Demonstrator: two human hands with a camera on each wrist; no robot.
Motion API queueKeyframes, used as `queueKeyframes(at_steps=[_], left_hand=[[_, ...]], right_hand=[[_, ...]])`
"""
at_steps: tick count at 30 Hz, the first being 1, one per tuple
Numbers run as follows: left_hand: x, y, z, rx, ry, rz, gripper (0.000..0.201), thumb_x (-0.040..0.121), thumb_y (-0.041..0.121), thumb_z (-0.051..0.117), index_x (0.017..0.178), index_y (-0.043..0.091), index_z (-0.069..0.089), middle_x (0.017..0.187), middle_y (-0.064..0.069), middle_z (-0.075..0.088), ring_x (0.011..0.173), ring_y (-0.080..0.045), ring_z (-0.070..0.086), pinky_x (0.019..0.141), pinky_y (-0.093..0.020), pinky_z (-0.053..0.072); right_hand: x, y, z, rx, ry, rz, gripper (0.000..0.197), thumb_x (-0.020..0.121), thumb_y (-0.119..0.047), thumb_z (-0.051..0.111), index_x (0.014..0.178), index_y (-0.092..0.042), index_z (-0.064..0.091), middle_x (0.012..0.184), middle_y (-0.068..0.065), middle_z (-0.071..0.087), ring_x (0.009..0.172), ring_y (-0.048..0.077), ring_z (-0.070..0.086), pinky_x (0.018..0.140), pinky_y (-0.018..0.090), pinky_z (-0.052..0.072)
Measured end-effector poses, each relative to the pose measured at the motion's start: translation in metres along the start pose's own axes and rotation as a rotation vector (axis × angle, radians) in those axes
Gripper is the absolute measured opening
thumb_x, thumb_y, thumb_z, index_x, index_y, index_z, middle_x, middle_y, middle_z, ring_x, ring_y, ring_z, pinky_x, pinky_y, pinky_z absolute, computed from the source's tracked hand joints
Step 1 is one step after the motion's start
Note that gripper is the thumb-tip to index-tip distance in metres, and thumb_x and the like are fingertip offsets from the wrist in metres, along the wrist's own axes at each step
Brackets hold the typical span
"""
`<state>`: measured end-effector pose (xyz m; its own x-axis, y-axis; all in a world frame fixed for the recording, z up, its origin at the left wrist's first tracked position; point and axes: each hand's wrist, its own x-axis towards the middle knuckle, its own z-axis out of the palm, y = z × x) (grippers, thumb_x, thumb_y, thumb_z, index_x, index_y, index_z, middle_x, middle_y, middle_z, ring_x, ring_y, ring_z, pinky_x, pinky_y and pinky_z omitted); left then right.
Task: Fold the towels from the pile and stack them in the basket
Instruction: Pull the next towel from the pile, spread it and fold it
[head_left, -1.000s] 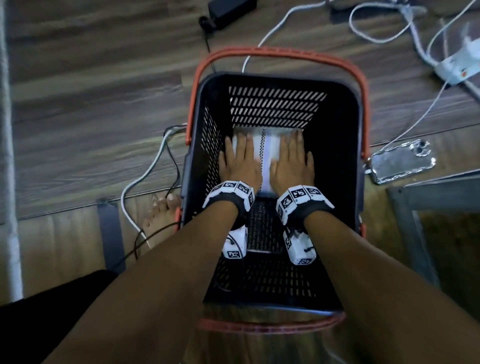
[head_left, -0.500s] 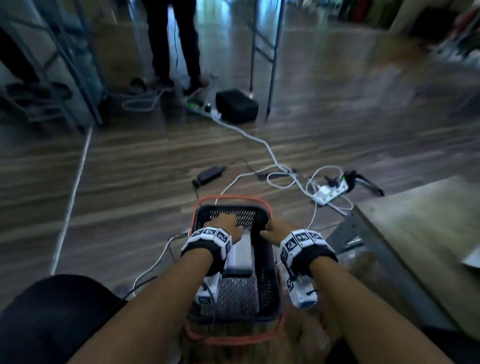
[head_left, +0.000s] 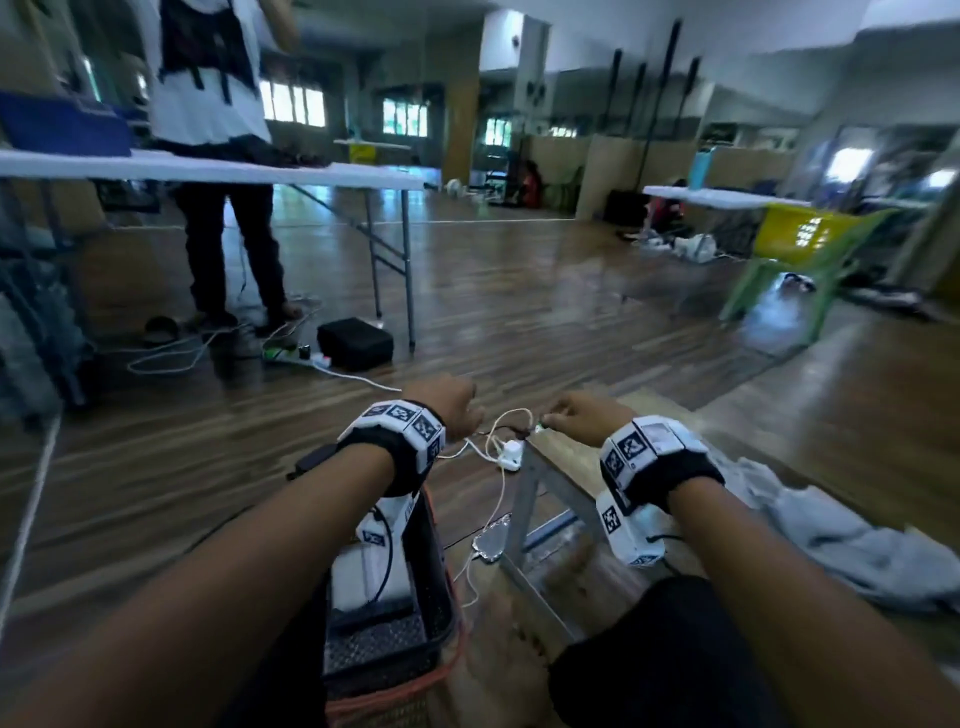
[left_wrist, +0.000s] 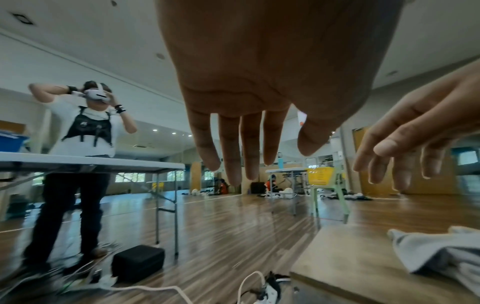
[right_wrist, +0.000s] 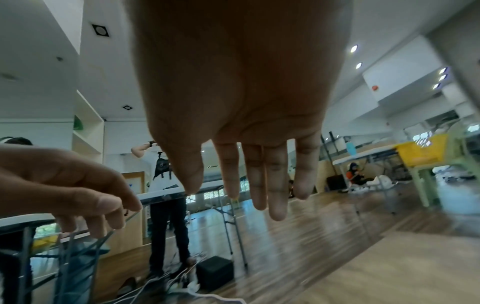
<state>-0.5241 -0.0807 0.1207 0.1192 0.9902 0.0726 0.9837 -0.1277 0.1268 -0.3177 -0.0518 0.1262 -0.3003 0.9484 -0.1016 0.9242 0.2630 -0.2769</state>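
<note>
The black basket (head_left: 439, 587) with an orange handle stands on the floor at the bottom of the head view, under my left forearm. A folded white towel (head_left: 358, 577) lies inside it. A crumpled pile of grey towels (head_left: 841, 535) sits on the low wooden table (head_left: 566, 457) at the right, also seen in the left wrist view as grey towels (left_wrist: 441, 253). My left hand (head_left: 457, 410) and right hand (head_left: 566, 415) hover side by side above the table's near corner. Both hold nothing, with the left fingers (left_wrist: 233, 156) and right fingers (right_wrist: 259, 185) hanging loosely.
White cables and a power strip (head_left: 511, 452) lie on the floor by the table's corner, and a shiny clear case (head_left: 488, 543) by its leg. A person (head_left: 218, 156) stands behind a white folding table (head_left: 208, 169), near a black box (head_left: 355, 343). A yellow basket (head_left: 800, 231) sits far right.
Both hands have come up out of the basket, off the folded towel, and moved right toward the low table. The head view has swung up from the basket to the room.
</note>
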Motion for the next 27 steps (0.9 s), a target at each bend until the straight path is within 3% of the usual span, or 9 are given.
queueKeyframes(at_steps=[5,11,15,18,22,24,27], left_hand=[[-0.001,0.068,-0.024,0.028,0.015,0.17,0.042,0.094,0.04,0.043,0.121,0.01,0.054,0.121,-0.014,0.06,0.11,-0.031,0.056,0.085,-0.035,0.045],[0.008,0.131,-0.021,-0.038,-0.004,0.317,0.04,0.092,0.047,0.043,0.121,0.021,0.052,0.125,-0.009,0.056,0.109,-0.03,0.056,0.086,-0.038,0.045],[0.019,0.171,-0.014,-0.068,0.001,0.434,0.043,0.092,0.047,0.043,0.126,0.022,0.051,0.128,-0.005,0.056,0.113,-0.027,0.055,0.084,-0.033,0.043],[0.03,0.197,-0.004,-0.1,-0.012,0.531,0.043,0.092,0.046,0.045,0.125,0.02,0.052,0.124,-0.003,0.059,0.112,-0.024,0.055,0.078,-0.028,0.037],[0.044,0.225,0.02,-0.127,-0.026,0.615,0.038,0.091,0.045,0.047,0.117,0.019,0.056,0.119,-0.004,0.061,0.107,-0.025,0.057,0.085,-0.032,0.045],[0.051,0.237,0.037,-0.133,-0.064,0.621,0.037,0.091,0.045,0.046,0.118,0.02,0.055,0.12,-0.004,0.061,0.107,-0.025,0.057,0.087,-0.033,0.045],[0.063,0.252,0.065,-0.114,-0.091,0.635,0.036,0.092,0.044,0.046,0.121,0.023,0.054,0.124,-0.001,0.058,0.11,-0.024,0.057,0.087,-0.033,0.045]], right_hand=[[-0.058,0.039,-0.037,-0.031,0.062,0.132,0.041,0.092,-0.042,0.05,0.119,-0.011,0.059,0.123,0.009,0.061,0.112,0.027,0.056,0.094,0.034,0.044],[-0.116,0.086,-0.061,-0.024,0.152,0.314,0.039,0.092,-0.039,0.052,0.117,-0.01,0.059,0.124,0.009,0.06,0.112,0.026,0.055,0.095,0.035,0.043],[-0.147,0.118,-0.066,0.035,0.235,0.411,0.032,0.091,-0.029,0.056,0.11,-0.004,0.062,0.117,0.013,0.063,0.107,0.026,0.057,0.086,0.031,0.043],[-0.162,0.141,-0.068,0.046,0.253,0.488,0.032,0.092,-0.027,0.055,0.111,-0.002,0.062,0.118,0.014,0.062,0.108,0.026,0.056,0.076,0.025,0.036],[-0.176,0.165,-0.06,0.038,0.236,0.567,0.035,0.093,-0.03,0.054,0.115,-0.004,0.061,0.12,0.013,0.062,0.108,0.027,0.056,0.074,0.025,0.036],[-0.178,0.177,-0.05,0.025,0.228,0.603,0.035,0.092,-0.029,0.055,0.115,-0.004,0.062,0.119,0.013,0.062,0.108,0.026,0.057,0.077,0.027,0.039],[-0.171,0.202,-0.029,0.01,0.175,0.656,0.03,0.089,-0.036,0.055,0.109,-0.015,0.065,0.116,0.006,0.064,0.104,0.024,0.058,0.088,0.032,0.047]])
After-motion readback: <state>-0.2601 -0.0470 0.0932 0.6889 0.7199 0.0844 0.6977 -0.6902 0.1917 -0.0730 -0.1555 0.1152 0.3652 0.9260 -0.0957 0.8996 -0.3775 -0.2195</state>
